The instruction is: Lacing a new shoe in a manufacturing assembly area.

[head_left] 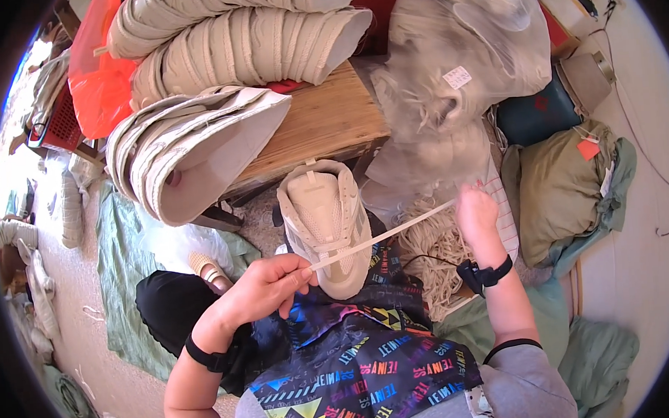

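Observation:
A beige shoe upper [321, 210] rests toe toward me over my lap, in front of the wooden table. Stretched slantwise across its toe end is a cream shoelace [385, 235]. My left hand [275, 282] pinches one end of the lace between thumb and fingers, just left of the toe. Farther right and a little higher, my right hand [476, 213] is closed on the other end, slightly blurred. Below the right hand lies a heap of loose cream laces [433, 260]. Whether the lace passes through any eyelet cannot be made out.
Nested beige shoe uppers [195, 152] are stacked on the wooden table [319, 126]. Clear plastic bags [462, 43] fill the back right. An olive sack [564, 189] stands at the right, a red plastic bag [96, 70] hangs at the left, and green sheeting [130, 273] covers some floor.

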Motion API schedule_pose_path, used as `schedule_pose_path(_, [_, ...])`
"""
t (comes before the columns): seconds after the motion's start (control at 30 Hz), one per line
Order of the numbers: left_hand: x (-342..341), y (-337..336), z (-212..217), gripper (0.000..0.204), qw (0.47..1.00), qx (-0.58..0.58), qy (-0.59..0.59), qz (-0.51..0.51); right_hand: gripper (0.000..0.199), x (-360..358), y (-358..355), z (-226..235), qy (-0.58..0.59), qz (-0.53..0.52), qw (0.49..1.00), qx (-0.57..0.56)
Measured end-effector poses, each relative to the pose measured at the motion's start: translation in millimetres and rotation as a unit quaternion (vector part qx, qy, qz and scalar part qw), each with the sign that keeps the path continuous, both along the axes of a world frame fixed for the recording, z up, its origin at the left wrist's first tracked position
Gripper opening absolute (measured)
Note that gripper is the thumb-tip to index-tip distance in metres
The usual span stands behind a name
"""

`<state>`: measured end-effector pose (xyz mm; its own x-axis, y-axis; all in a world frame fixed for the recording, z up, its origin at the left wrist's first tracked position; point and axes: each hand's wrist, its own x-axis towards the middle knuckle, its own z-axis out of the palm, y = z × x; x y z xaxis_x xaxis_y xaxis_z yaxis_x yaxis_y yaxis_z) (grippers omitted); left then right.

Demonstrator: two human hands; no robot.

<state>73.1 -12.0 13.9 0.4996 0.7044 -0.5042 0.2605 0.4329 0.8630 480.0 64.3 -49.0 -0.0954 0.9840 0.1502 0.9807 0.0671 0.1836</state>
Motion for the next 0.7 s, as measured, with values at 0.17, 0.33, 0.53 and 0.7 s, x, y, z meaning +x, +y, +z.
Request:
schedule_pose_path(0.17, [1,-2,-6,0.025,0.999,-0.006,-0.027,0.019,0.015,10,12,-23,-0.074,0.024,0.995,-0.061])
schedule_pose_path(0.33, [30,1,2,0.025,0.999,0.026,-0.023,0.019,0.024,-146,-29,55,0.517,0.246,0.805,-0.155])
schedule_pose_path(0.53, [33,6,-15,0.026,0.997,0.066,0.018,0.042,0.021,-180,-45,59,0.529,0.275,0.762,-0.252])
schedule_pose_path(0.7, [29,-1,-35,0.022,0.99,0.056,-0.03,0.123,0.012,-172,-38,65,0.398,0.278,0.851,-0.201])
